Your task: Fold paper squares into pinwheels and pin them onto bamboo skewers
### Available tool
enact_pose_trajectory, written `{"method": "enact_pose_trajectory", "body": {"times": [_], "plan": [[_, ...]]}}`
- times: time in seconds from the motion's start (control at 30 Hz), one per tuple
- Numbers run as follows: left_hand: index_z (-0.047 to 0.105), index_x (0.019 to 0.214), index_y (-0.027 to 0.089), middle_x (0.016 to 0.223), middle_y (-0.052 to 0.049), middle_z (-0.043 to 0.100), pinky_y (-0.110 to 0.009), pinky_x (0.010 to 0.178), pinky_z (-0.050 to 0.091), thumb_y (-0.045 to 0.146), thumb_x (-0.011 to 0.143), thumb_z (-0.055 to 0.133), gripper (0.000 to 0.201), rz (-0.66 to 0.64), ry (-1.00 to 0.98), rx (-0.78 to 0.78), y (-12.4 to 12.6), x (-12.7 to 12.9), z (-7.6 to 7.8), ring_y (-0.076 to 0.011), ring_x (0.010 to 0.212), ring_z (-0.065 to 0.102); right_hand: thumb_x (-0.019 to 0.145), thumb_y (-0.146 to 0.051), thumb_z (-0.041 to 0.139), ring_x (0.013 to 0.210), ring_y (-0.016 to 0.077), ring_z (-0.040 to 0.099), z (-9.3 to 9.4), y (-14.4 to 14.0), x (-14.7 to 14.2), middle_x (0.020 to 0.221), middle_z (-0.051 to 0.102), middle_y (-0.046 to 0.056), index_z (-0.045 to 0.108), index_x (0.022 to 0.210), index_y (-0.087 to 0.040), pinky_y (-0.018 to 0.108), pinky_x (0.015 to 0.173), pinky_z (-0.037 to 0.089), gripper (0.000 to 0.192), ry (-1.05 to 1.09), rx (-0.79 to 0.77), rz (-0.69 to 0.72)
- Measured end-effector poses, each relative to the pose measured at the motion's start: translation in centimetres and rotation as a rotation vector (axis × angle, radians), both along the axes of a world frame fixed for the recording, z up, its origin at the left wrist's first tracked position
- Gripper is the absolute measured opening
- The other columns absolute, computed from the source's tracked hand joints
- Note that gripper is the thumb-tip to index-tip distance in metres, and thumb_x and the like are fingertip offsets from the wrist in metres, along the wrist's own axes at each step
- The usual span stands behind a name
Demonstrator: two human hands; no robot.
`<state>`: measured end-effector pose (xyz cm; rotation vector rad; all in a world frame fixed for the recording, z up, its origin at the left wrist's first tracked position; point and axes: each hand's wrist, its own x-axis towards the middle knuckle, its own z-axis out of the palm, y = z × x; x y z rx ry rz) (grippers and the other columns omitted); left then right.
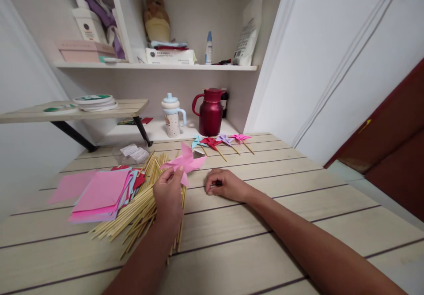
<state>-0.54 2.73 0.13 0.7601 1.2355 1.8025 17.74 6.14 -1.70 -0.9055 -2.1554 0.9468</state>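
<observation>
Two bare hands above and on a pale wooden desk (331, 206) with dark seams. Left hand (168, 195): thumb and fingers pinching the lower part of a pale pink paper pinwheel (187, 159), held up over the tips of a loose heap of thin tan wooden sticks (139, 213). Right hand (228, 184): resting on the desk, right of the pinwheel and apart from it; fingers curled toward the thumb, cannot tell whether anything is between them. Left of the sticks and partly under them: a stack of coloured paper squares (101, 191), pink on top. Behind the hands, four stick-mounted paper pinwheels in a row: light blue (198, 141), red (210, 143), lilac (225, 140), hot pink (240, 138). Farther back: a glossy dark-red jug (211, 116).
</observation>
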Motion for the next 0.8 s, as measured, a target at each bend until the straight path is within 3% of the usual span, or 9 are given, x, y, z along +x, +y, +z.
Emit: {"method": "enact_pose_trajectory", "body": {"times": [0.13,0.43,0.53,0.63,0.8], "plan": [[0.074,0.082,0.014,0.074,-0.001,0.071,-0.025,0.066,0.046,0.034,0.064,0.080,0.028,-0.025,-0.005,-0.007,-0.1,-0.1,-0.1,-0.0136,0.068,0.060,0.076,-0.018,0.074,0.080,0.0186,0.063,0.3,-0.5,-0.1,0.078,0.068,0.003,0.074,0.071,-0.020,0.030,0.079,0.049,0.006,0.054,-0.024,-0.050],[0.075,0.079,0.014,0.073,-0.002,0.072,-0.025,0.066,0.046,0.036,0.064,0.078,0.027,-0.056,0.007,0.007,-0.3,0.4,-0.1,-0.0159,0.069,0.062,0.081,-0.029,0.071,0.078,0.0189,0.057,3.7,-2.9,0.1,0.080,0.063,0.002,0.069,0.073,-0.021,0.031,0.073,0.045,0.012,0.347,-0.042,-0.296],[0.074,0.074,0.014,0.068,-0.001,0.070,-0.024,0.061,0.044,0.036,0.064,0.078,0.025,-0.074,0.040,0.012,-0.5,0.6,0.0,-0.0151,0.064,0.060,0.080,-0.030,0.075,0.089,0.0210,0.059,4.3,-3.6,-0.6,0.087,0.062,0.003,0.072,0.075,-0.023,0.034,0.084,0.045,0.009,0.405,0.012,-0.305],[0.071,0.071,0.015,0.063,0.001,0.065,-0.023,0.056,0.041,0.038,0.064,0.079,0.025,-0.074,0.072,0.027,-0.6,0.6,-0.1,-0.0132,0.058,0.055,0.080,-0.032,0.076,0.110,0.0243,0.056,4.6,-4.1,-1.1,0.107,0.059,0.005,0.075,0.076,-0.026,0.039,0.102,0.039,0.008,0.400,0.134,-0.338],[0.065,0.065,0.017,0.063,0.003,0.059,-0.022,0.056,0.041,0.038,0.065,0.079,0.025,-0.084,0.138,0.080,-0.6,0.6,-0.4,-0.0126,0.059,0.053,0.080,-0.033,0.076,0.128,0.0284,0.045,4.6,-4.3,-1.2,0.129,0.051,0.005,0.076,0.075,-0.028,0.045,0.112,0.030,0.007,0.373,0.208,-0.405]]}}
